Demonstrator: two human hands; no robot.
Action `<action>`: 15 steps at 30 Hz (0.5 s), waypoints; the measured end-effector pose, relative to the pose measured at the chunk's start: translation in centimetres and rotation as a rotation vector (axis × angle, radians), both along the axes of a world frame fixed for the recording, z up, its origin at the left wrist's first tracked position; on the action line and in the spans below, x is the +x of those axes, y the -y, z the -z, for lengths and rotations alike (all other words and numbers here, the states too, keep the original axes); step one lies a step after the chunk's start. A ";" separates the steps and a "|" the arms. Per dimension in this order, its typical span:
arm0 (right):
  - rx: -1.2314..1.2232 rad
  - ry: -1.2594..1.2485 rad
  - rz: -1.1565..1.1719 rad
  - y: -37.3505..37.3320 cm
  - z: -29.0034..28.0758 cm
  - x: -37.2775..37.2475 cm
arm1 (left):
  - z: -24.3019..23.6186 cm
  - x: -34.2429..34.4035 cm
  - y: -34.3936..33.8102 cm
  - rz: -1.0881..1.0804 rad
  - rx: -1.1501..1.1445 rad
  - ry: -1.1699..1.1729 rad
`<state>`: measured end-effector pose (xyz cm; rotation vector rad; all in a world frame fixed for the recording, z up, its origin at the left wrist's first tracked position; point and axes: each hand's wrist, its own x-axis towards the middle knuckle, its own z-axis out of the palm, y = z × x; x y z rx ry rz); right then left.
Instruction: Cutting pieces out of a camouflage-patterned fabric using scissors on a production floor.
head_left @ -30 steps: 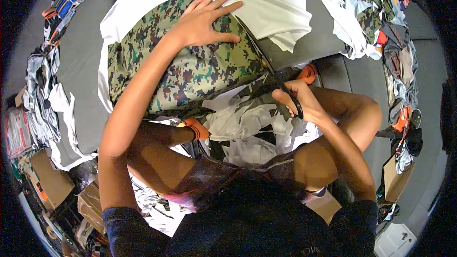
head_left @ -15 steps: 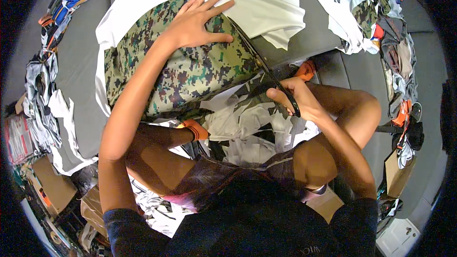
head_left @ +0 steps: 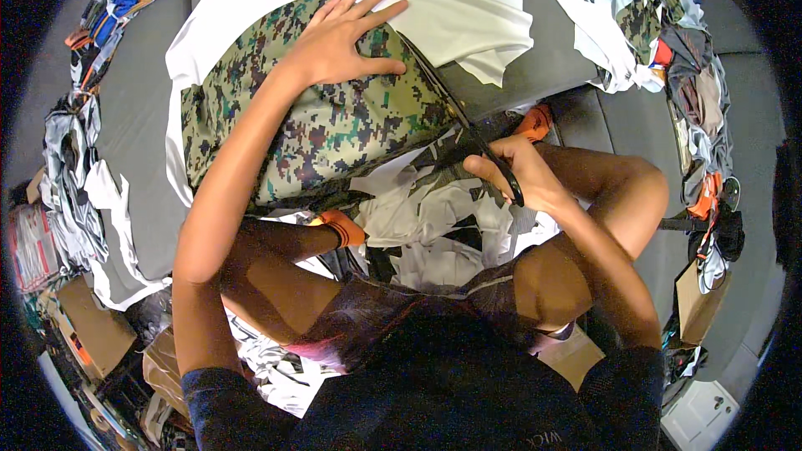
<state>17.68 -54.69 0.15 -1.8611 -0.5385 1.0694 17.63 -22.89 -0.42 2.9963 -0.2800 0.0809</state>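
My left hand (head_left: 338, 38) lies flat with fingers spread on a green camouflage fabric piece (head_left: 334, 138). Beneath and beyond that piece lies a sheet of white fabric (head_left: 476, 12). My right hand (head_left: 525, 171) is closed round the black handles of a pair of long scissors (head_left: 468, 121). Their blades reach up and left along the right edge of the camouflage piece, beside the white fabric. How far the blades are parted is hard to make out.
White and dark fabric scraps (head_left: 439, 230) are heaped between my legs. Piles of mixed cloth (head_left: 618, 17) lie at the upper right, with more scraps (head_left: 71, 184) along the left. A cardboard box (head_left: 96, 326) stands at the lower left. Grey padded surface (head_left: 138, 192) lies under the fabric.
Almost nothing differs; the whole picture shifts very slightly to the left. My left hand stays flat on the camouflage fabric and the right keeps its hold on the scissors.
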 end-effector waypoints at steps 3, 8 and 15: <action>0.011 -0.039 -0.014 -0.1 -0.4 0.2 | -0.2 -0.1 0.0 -0.001 -0.002 -0.002; 0.024 -0.080 -0.050 0.1 -0.1 1.1 | 0.2 0.2 -0.9 -0.032 -0.004 0.018; 0.039 -0.077 -0.120 -0.2 -1.0 2.9 | 0.2 -0.2 -1.7 -0.064 -0.011 0.028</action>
